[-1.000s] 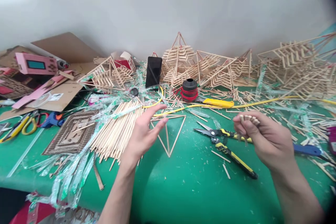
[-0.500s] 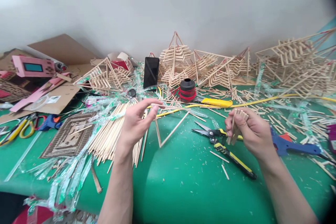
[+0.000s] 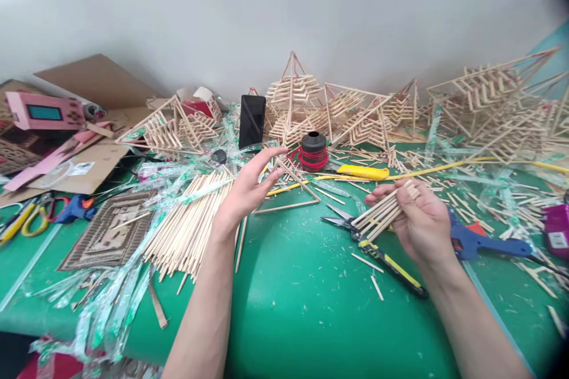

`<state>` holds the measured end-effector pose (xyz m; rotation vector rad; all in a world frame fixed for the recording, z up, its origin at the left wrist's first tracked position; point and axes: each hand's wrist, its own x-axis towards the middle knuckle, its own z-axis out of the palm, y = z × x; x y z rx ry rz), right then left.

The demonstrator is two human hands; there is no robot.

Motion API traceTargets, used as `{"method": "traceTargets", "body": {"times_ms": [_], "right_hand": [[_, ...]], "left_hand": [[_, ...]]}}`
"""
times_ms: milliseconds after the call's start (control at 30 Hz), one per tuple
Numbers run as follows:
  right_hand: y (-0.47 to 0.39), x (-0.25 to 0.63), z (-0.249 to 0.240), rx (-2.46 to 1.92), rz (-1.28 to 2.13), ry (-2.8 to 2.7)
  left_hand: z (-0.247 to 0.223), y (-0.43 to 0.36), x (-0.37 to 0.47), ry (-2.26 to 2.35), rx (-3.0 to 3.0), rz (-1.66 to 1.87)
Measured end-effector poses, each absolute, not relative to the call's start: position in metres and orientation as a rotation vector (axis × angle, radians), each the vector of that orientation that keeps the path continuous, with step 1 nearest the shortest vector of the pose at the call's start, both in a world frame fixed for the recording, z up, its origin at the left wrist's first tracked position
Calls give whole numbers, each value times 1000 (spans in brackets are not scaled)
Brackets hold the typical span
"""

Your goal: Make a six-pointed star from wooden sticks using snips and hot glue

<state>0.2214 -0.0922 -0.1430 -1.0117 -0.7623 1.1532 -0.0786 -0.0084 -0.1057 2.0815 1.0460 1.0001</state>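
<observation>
My left hand (image 3: pixel 249 186) is at the middle of the bench, thumb and index finger spread apart. One corner of a thin wooden stick triangle (image 3: pixel 291 207) lies beside these fingertips; whether they still touch it I cannot tell. In my right hand (image 3: pixel 420 216) is a small fan of short wooden sticks (image 3: pixel 380 213), gripped at one end between thumb and fingers, the free ends pointing down left. Black-and-yellow pruning shears (image 3: pixel 386 263) lie with open blades just below those sticks. Left of my left hand spreads a pile of long wooden sticks (image 3: pixel 189 228).
Stick pyramid frames (image 3: pixel 293 95) line the wall. Before them stand a phone (image 3: pixel 252 121) and a black spool with red wire (image 3: pixel 313 151). A yellow cutter (image 3: pixel 363 172) lies nearby. A blue glue gun (image 3: pixel 484 243) sits right, plastic wrapping strips (image 3: pixel 106 296) left.
My left hand's pinch on the triangle has opened, and the triangle has tipped flatter. The short sticks in my right hand have turned from upright to slanting left and fanned out.
</observation>
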Motion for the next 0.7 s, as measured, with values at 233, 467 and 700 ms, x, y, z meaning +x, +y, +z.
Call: {"method": "traceTargets", "body": {"times_ms": [233,467,700], "right_hand": [[-90,220,-134,-912,1254,-675],[-91,209,-129,-888,1270,-643],[-95,199,-136,-882,1092,-661]], "left_hand": [[-94,-18,-74,1004,2010,1497],[-66,-57,-38,650,1640,2049],[-89,-90,41,941,1955,1268]]}}
